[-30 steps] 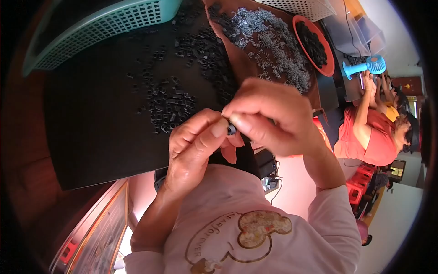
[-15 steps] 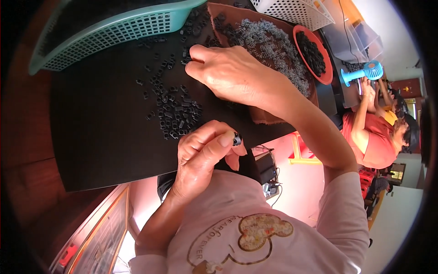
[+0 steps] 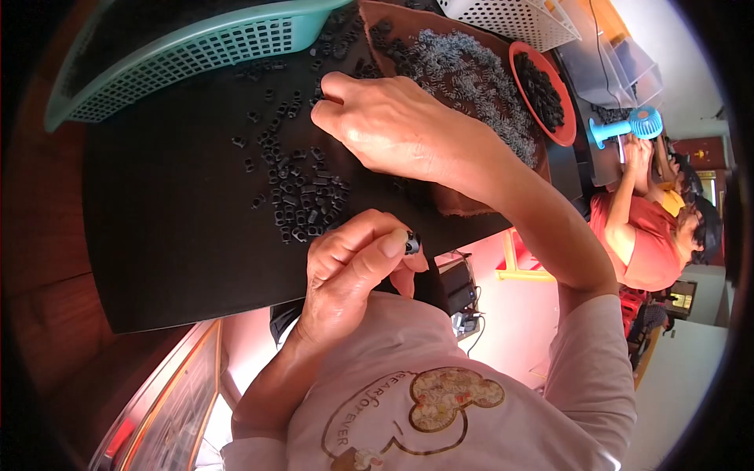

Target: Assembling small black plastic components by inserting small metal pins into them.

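Note:
My left hand (image 3: 345, 263) is closed near the table's front edge, pinching a small black cord-lock piece (image 3: 411, 242) between thumb and fingers. Farther forward, my right hand (image 3: 397, 129) reaches over the table with thumb and forefinger drawn together among loose black parts; whatever lies between those fingertips is hidden. A scattered pile of small black cord-lock pieces (image 3: 306, 196) lies on the dark table left of both hands. Behind the right hand, many small metal springs (image 3: 463, 71) are heaped on a brown cloth (image 3: 463, 200).
A green plastic basket (image 3: 259, 39) stands at the back left. Right of the springs sits a red bowl (image 3: 569, 129) of black parts, near a white perforated basket (image 3: 510, 23), a clear bin (image 3: 605, 71) and a blue fan (image 3: 646, 122). A co-worker in red (image 3: 640, 235) sits at far right.
My right hand has shifted slightly left over the loose parts. The left hand keeps its pinch on the black piece and has barely moved.

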`<state>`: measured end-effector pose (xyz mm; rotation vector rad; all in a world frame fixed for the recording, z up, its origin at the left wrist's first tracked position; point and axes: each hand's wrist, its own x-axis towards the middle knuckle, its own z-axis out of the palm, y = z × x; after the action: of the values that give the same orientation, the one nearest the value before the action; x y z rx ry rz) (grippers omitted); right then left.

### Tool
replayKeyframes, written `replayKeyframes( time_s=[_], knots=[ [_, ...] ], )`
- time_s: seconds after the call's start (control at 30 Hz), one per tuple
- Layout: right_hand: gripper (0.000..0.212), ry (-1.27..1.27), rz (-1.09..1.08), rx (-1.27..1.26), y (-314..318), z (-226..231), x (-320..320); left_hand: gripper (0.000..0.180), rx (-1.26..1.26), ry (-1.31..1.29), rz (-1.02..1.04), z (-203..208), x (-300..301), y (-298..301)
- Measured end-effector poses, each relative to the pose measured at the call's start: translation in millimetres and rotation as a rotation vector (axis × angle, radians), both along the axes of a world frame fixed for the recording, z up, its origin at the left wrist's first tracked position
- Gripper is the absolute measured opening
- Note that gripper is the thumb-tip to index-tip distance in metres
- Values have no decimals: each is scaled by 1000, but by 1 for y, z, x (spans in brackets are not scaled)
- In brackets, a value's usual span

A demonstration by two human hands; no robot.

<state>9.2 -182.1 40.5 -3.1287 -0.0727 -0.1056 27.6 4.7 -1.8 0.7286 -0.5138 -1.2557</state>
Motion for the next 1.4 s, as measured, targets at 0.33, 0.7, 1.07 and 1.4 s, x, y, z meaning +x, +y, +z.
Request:
replayKeyframes(
  time_s=[0.33,0.7,1.07,1.4],
  knots=[
    [7,-285,-40,514,5,7,-26,30,20,9,46,3,-5,-2],
    [14,-318,-269,1264,21,15,-103,32,7,18,72,4,-7,-8],
    [3,-289,-222,1434,33,23,-113,29,-34,38,88,-1,-8,-8],
    [5,-245,-218,1641,35,10,-115,30,10,-25,126,1,-12,-8]
  ],
)
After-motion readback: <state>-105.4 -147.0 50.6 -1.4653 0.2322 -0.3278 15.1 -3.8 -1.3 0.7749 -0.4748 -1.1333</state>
